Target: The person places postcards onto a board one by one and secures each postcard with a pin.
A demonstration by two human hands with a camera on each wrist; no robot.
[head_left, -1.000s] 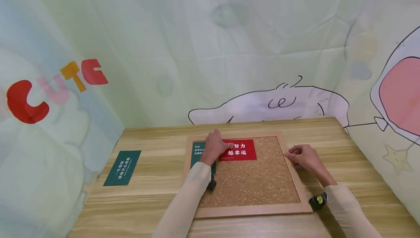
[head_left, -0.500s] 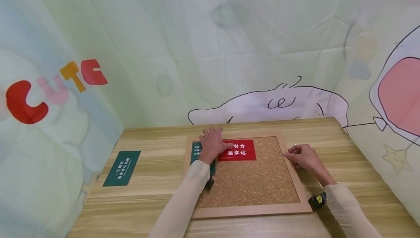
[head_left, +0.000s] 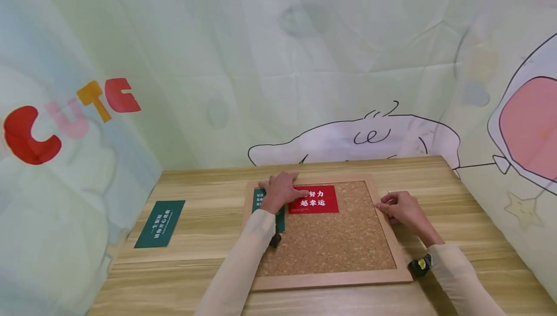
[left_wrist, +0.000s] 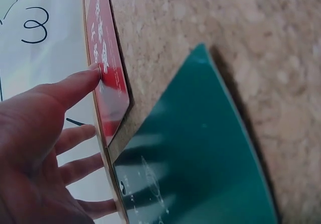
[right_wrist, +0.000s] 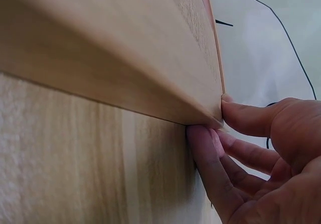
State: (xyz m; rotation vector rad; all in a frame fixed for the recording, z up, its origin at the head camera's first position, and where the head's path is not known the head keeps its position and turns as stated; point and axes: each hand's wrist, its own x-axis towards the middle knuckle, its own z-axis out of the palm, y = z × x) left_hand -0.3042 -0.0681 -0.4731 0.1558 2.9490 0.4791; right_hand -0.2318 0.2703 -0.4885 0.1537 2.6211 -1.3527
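A wood-framed cork board (head_left: 332, 246) lies on the table. A red card (head_left: 319, 200) with white characters sits at its upper middle, and a dark green card (head_left: 280, 221) at its upper left. My left hand (head_left: 279, 192) reaches over the green card, fingers spread towards the frame's top edge. Its thumb (left_wrist: 80, 83) touches the red card in the left wrist view. The green card's near corner looks raised off the cork there. My right hand (head_left: 402, 208) pinches the frame's right edge, thumb (right_wrist: 248, 118) on its face and a finger beneath or against its side.
Another green card (head_left: 160, 224) with white characters lies on the table (head_left: 200, 233) left of the board. A printed curtain (head_left: 261, 88) hangs behind and on both sides of the table.
My left hand's fingers have spread apart and shifted left, while its thumb stays at the red card. The right hand keeps its place on the frame edge.
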